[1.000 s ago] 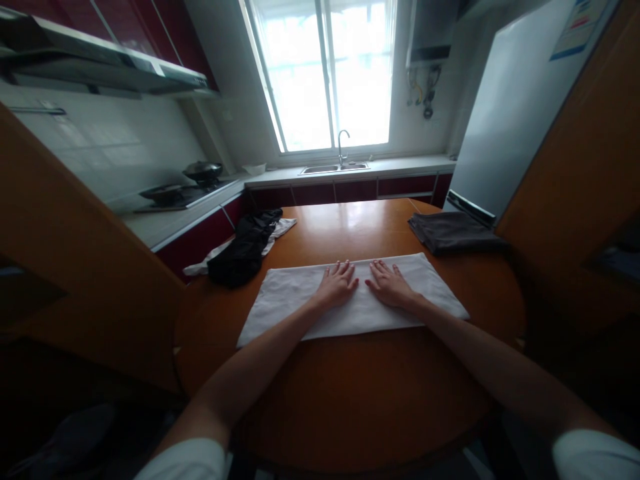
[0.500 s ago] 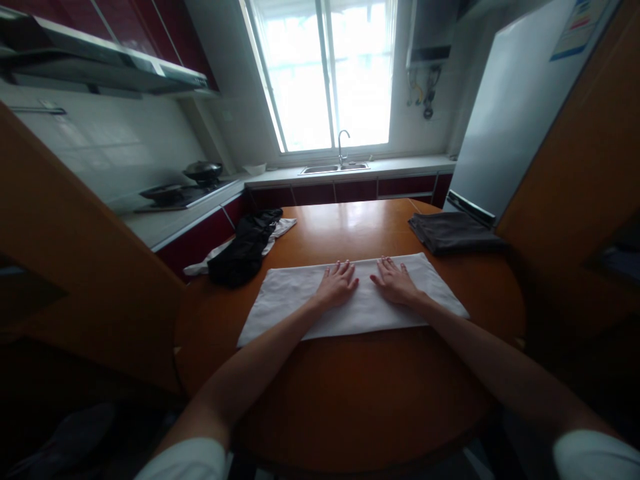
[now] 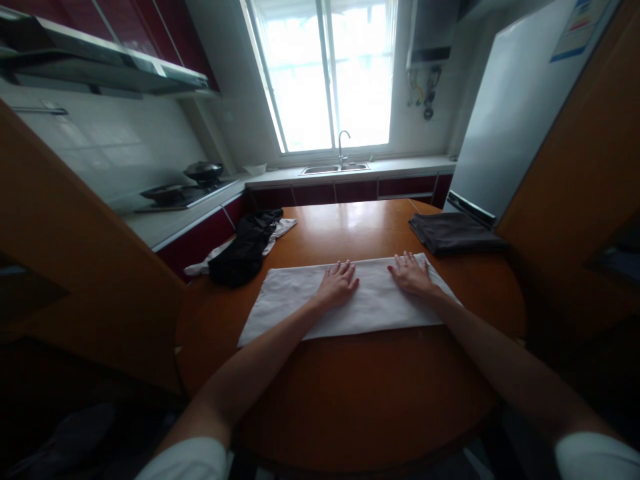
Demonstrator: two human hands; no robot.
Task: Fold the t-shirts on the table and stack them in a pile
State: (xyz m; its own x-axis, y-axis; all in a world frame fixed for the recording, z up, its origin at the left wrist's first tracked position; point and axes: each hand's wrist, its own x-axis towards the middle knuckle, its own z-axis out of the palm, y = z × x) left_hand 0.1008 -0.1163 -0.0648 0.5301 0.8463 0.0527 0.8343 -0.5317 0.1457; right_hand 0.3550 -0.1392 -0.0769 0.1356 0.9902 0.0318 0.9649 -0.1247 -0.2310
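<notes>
A white folded cloth (image 3: 287, 300) lies flat in a long rectangle on the round wooden table (image 3: 370, 387). My left hand (image 3: 338, 285) rests palm down near the middle of the cloth, its fingers stretched toward the far edge. Palm down as well, my right hand (image 3: 411, 273) lies with spread fingers on the right part of the cloth, close to its far right corner. Neither hand grips anything. The underside of the cloth is hidden.
Black and white garments (image 3: 245, 247) lie in a loose heap at the table's left. A folded dark grey cloth (image 3: 455, 233) sits at the right edge. Beyond the table are a sink (image 3: 335, 169), a stove with pans (image 3: 203, 172) and a refrigerator (image 3: 505, 113).
My right hand has slid to the right across the white cloth, away from my left hand. The left hand stays in place.
</notes>
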